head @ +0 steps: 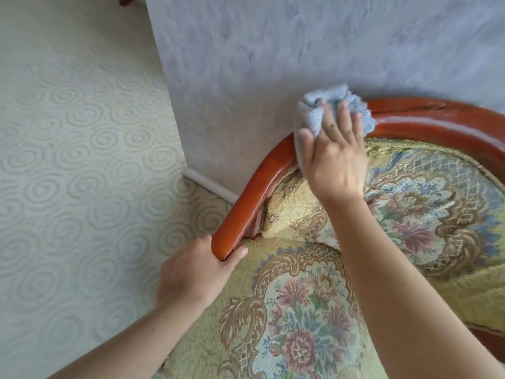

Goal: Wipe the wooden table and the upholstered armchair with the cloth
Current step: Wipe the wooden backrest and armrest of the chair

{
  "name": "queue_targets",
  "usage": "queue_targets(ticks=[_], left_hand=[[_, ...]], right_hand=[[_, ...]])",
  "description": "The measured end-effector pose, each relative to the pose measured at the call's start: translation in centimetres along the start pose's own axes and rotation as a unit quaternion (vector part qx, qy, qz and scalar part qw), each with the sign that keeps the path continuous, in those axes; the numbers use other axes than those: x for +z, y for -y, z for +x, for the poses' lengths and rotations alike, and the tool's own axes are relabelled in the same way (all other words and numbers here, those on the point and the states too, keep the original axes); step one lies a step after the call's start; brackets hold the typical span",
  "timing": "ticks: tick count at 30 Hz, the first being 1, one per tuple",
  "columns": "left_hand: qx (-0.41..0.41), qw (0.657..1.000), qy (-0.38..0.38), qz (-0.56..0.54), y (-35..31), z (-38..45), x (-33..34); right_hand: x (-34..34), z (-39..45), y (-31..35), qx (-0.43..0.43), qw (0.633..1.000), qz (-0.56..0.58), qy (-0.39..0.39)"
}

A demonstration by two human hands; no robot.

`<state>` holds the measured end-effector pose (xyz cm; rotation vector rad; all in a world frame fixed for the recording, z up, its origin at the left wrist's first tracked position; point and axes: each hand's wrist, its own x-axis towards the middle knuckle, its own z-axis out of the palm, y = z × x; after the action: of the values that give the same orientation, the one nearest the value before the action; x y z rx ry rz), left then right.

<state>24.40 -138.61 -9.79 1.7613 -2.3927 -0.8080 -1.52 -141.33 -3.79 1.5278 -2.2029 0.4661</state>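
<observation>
The upholstered armchair (410,214) fills the lower right, with yellow floral fabric and a curved red-brown wooden rail (254,195) around its back. A crumpled light blue cloth (317,110) lies on the top of that rail. My right hand (336,160) presses flat on the cloth, fingers spread, at the rail's upper left curve. My left hand (196,272) grips the front end of the left wooden arm, thumb on the inner side. The wooden table is not in view.
A pale textured wall (273,64) stands right behind the chair back, with a white skirting board (210,184) at its foot. Cream carpet with swirl patterns (68,187) covers the floor to the left. A dark red object (128,0) shows at the top edge.
</observation>
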Motion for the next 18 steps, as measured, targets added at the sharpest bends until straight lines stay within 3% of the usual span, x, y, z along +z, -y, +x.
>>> queue_targets(ticks=[3, 7, 14, 18], left_hand=[[-0.006, 1.0, -0.003, 0.01, 0.0, 0.1, -0.1], [-0.008, 1.0, -0.006, 0.009, -0.1, 0.1, 0.0], [-0.033, 0.999, -0.017, 0.015, -0.1, 0.3, 0.1], [-0.014, 0.999, -0.017, 0.029, -0.3, 0.2, -0.2]], right_hand=[[-1.3, 2.5, -3.2, 0.127, 0.991, -0.011, -0.049], [-0.3, 0.8, -0.2, 0.149, 0.982, 0.086, -0.072], [2.3, -9.2, 7.2, -0.031, 0.981, 0.186, 0.042], [1.4, -6.1, 3.5, -0.167, 0.983, 0.078, 0.009]])
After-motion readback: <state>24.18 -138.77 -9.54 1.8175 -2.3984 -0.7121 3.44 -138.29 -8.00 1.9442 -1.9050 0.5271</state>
